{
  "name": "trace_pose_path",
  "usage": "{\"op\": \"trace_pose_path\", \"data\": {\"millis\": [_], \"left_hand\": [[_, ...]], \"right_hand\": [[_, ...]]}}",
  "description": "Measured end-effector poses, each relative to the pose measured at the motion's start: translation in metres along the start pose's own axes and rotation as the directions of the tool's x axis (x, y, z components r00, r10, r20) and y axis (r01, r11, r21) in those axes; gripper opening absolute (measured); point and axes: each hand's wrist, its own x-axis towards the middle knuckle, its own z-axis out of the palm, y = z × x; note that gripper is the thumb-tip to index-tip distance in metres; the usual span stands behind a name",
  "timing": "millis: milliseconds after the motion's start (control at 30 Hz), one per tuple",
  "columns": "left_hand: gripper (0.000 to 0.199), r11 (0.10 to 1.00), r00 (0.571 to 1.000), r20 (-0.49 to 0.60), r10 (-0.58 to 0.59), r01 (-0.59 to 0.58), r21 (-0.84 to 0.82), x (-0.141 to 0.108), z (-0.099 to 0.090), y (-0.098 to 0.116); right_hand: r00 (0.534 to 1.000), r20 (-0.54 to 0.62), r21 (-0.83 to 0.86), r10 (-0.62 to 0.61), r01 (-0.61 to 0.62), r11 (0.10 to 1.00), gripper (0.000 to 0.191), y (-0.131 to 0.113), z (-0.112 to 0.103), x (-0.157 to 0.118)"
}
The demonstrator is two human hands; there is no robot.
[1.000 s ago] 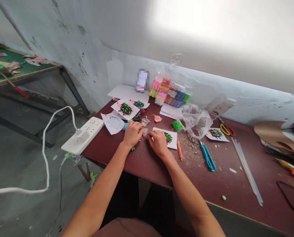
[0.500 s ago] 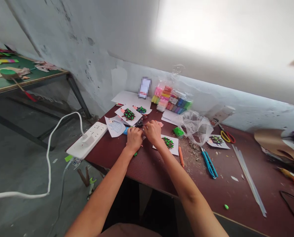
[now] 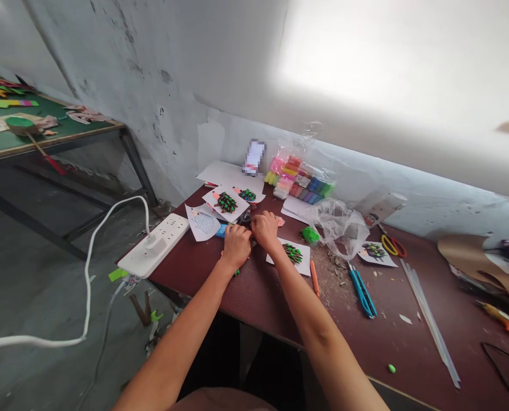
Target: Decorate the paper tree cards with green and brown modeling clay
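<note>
The fingers of my left hand (image 3: 236,246) and my right hand (image 3: 265,230) are curled inward in a narrow posture, the two hands just beside each other; the knuckles hide the fingertips, so I cannot tell whether they hold anything. A small dark scrap (image 3: 246,217) lies just beyond them, too small to identify; a blue piece (image 3: 221,230) sits just left of my left hand.

Hazard: a careless wrist movement could smear the spiny clay figure on the white card (image 3: 293,253) beside my right hand; a slip to the left could crease the hedgehog outline sheet (image 3: 202,224). Loose paper could slide if dragged by a sleeve; the green clay lump (image 3: 310,234) and orange clay stick (image 3: 314,278) could be knocked aside, and clay left unwrapped may dry.

The bench (image 3: 186,268) has a perforated maroon top, scattered with seed husks (image 3: 335,261); on it lie blue-handled scissors (image 3: 361,292), yellow-and-red scissors (image 3: 390,245), a crumpled plastic bag (image 3: 338,225) and bagged clay packs (image 3: 299,182). A white power strip (image 3: 154,245) rests at the bench's left end; its white cable (image 3: 87,285) loops down toward the concrete floor (image 3: 36,257), where a foot could snag it. A green table (image 3: 6,142) stands along the scuffed wall (image 3: 152,114).
</note>
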Motion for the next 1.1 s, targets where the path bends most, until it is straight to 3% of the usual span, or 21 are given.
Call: {"op": "trace_pose_path", "data": {"millis": [167,267,333,400,467,500,567,667,800,1100], "left_hand": [[0.03,0.968,0.968,-0.248,-0.032,-0.031,-0.248,0.003,0.007,-0.003],[0.025,0.864,0.929,-0.343,-0.139,-0.055,-0.5,0.007,0.01,-0.003],[0.015,0.703,0.912,-0.287,-0.293,0.002,-0.711,0.011,0.011,0.0],[0.017,0.434,0.902,-0.112,-0.417,0.089,-0.897,0.016,0.01,0.005],[0.04,0.148,0.923,0.079,-0.378,0.145,-0.978,0.022,0.007,0.009],[0.046,0.057,0.941,0.125,-0.313,0.15,-0.987,0.025,0.006,0.01],[0.052,-0.036,0.957,0.165,-0.24,0.162,-0.986,0.028,0.005,0.011],[0.054,-0.041,0.955,0.209,-0.209,0.205,-0.978,0.027,0.005,0.007],[0.054,0.064,0.958,0.26,-0.122,0.269,-0.961,0.019,0.007,0.003],[0.043,0.188,0.962,0.26,-0.078,0.27,-0.944,0.015,0.009,0.003]], "right_hand": [[0.993,-0.098,0.043,0.061,-0.057,0.997,0.025,0.008,-0.01,-0.009],[0.982,-0.166,0.122,0.088,-0.068,0.99,0.024,0.02,-0.016,-0.022],[0.969,-0.23,0.192,0.093,-0.048,0.98,0.022,0.026,-0.016,-0.032],[0.939,-0.338,0.264,0.064,0.029,0.964,0.021,0.03,-0.011,-0.042],[0.905,-0.425,0.308,0.014,0.13,0.942,0.02,0.03,-0.004,-0.05],[0.895,-0.447,0.32,-0.013,0.173,0.932,0.019,0.03,0.0,-0.053],[0.877,-0.477,0.337,-0.057,0.243,0.91,0.017,0.029,0.005,-0.059],[0.839,-0.543,0.378,-0.047,0.294,0.878,0.019,0.032,0.006,-0.063],[0.798,-0.603,0.431,0.013,0.313,0.846,0.018,0.043,-0.001,-0.066],[0.848,-0.529,0.489,0.047,0.259,0.833,0.015,0.047,0.003,-0.068]]}}
